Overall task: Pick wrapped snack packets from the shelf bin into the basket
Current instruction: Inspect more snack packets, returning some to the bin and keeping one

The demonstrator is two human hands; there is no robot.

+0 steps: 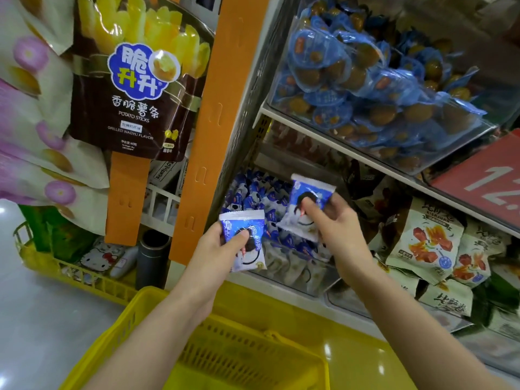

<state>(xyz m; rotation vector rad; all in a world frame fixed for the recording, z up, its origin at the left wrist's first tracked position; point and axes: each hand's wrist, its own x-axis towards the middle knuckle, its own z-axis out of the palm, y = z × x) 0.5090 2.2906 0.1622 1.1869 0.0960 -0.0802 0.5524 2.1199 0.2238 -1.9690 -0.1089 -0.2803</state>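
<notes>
Two-handed, pinched one wrapped packet (247, 244) in left hand (218, 244), second packet (308, 198) in right hand (336, 220), by shelf bin (295, 274); best lowered inside yellow basket (132, 308) before releasing.

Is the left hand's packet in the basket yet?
Out: the left hand grips the packet by the shelf bin, clear of the yellow basket.

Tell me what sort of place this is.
Probably a shop's snack aisle: a clear shelf bin heaped with blue wrapped packets, a red price sign, and a yellow shopping basket.
</notes>
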